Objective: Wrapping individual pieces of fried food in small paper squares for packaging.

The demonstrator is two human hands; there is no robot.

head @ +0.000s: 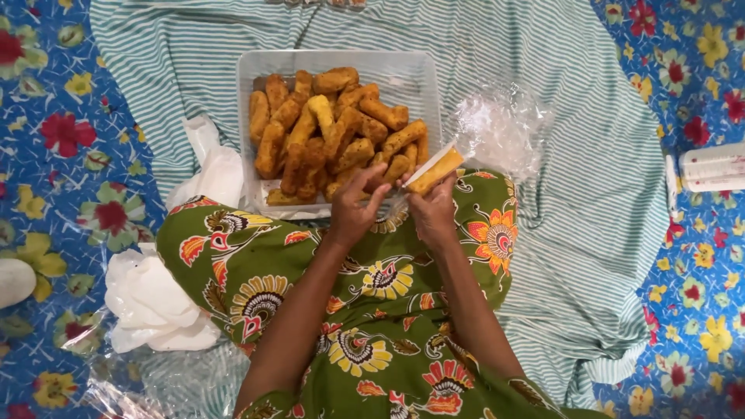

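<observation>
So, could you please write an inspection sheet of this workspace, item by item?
Surface: green-and-white striped cloth spread over a blue floral mat.
Job's things: clear rectangular tray piled with golden fried sticks; one wrapped stick held over the lap.
Clutter: white plastic bags, crumpled clear plastic, white box-like item at the right edge.
Grippers: left hand and right hand both pinch the wrapped stick.
Cables: nothing seen.
Surroundings: green floral garment fills the foreground.
</observation>
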